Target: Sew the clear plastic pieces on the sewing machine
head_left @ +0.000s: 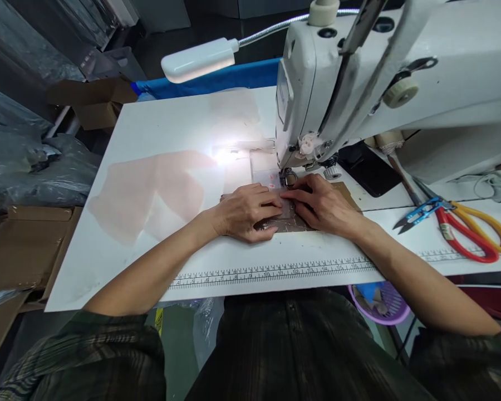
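Note:
A small brown piece of material [290, 223] lies on the white table [158, 128] just in front of the presser foot [287, 177] of a white sewing machine [359, 78]. My left hand [245, 211] lies flat on its left part, fingers stretched toward the needle. Pressing on its right part is my right hand [323, 205], its fingertips meeting those of the left. Both hands hold the piece down; most of it is hidden under them.
A gooseneck lamp [198, 58] lights the needle area. Blue thread snips [417, 214] and red and yellow scissors [471, 231] lie at the right. A ruler strip [271, 273] runs along the front edge. Cardboard boxes [20, 250] stand left, and a purple basket [379, 303] sits below.

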`<state>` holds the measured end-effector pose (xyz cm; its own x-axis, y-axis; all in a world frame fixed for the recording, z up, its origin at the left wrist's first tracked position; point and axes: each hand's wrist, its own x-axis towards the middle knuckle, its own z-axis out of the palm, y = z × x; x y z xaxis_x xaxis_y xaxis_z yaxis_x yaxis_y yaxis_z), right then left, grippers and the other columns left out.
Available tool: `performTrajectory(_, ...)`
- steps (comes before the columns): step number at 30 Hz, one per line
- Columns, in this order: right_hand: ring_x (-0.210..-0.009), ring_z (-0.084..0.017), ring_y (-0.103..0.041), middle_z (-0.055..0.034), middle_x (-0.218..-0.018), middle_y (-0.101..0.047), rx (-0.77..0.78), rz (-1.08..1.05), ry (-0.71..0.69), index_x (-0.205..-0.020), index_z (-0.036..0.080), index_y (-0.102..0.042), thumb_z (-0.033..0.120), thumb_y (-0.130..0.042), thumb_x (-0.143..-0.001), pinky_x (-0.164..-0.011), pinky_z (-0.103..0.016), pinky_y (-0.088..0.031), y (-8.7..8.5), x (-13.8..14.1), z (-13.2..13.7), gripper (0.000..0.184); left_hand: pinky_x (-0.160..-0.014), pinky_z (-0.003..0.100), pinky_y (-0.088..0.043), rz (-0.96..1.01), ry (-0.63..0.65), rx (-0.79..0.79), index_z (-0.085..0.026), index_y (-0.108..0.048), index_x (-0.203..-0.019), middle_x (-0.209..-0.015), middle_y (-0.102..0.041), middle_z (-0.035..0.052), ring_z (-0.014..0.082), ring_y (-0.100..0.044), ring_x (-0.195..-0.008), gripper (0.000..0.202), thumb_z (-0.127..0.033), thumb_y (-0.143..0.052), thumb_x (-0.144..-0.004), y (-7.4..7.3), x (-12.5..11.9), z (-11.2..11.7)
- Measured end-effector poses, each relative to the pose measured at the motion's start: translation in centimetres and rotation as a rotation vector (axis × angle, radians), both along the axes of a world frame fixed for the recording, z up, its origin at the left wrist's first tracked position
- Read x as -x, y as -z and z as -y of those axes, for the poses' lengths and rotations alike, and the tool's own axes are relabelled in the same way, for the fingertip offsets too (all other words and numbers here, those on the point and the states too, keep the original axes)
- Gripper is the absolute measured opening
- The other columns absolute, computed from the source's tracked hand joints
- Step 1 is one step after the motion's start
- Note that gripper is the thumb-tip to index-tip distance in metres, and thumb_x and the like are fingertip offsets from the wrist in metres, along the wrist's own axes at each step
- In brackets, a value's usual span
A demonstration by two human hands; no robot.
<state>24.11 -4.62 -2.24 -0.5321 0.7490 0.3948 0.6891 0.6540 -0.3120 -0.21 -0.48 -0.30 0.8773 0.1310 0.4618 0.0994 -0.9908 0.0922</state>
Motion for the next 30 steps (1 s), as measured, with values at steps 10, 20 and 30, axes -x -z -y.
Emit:
performTrajectory(10,-0.104,-0.029,-0.058,-0.0159,-0.114,-0.061,0.009,-0.020,0.018,-0.131,0.022,-0.068,0.026,-0.049,-0.099,-0.088,-0.048,-0.054,-0.07,0.16,0.40,0.038,-0.079,0.038,-0.052,-0.066,-0.146,-0.017,-0.012,-0.071,-0.107,-0.106,-0.073,0.0127,0.0223,-0.067,-0.087,0.031,-0.035,-0.059,-0.090,0.33,0.21,0.04)
performTrajectory(20,-0.114,-0.030,-0.057,-0.0156,-0.120,-0.060,0.068,-0.064,-0.001,-0.126,0.023,-0.071,0.026,-0.052,-0.097,-0.097,-0.051,-0.055,-0.39,-0.10,0.78,0.035,-0.086,0.041,-0.050,-0.134,-0.221,0.011,-0.011,-0.069,-0.117,-0.121,-0.071,0.0136,0.0256,-0.067,-0.095,0.038,-0.037,-0.057,-0.091,0.03,0.25,-0.30)
performTrajectory(30,-0.106,-0.029,-0.060,-0.0175,-0.114,-0.061,0.020,-0.022,-0.003,-0.130,0.018,-0.069,0.027,-0.048,-0.099,-0.092,-0.049,-0.057,-0.27,0.00,0.40,0.039,-0.093,0.044,-0.046,-0.198,-0.265,0.031,-0.010,-0.064,-0.128,-0.133,-0.065,0.0163,0.0283,-0.065,-0.104,0.046,-0.040,-0.056,-0.094,-0.17,0.33,-0.79)
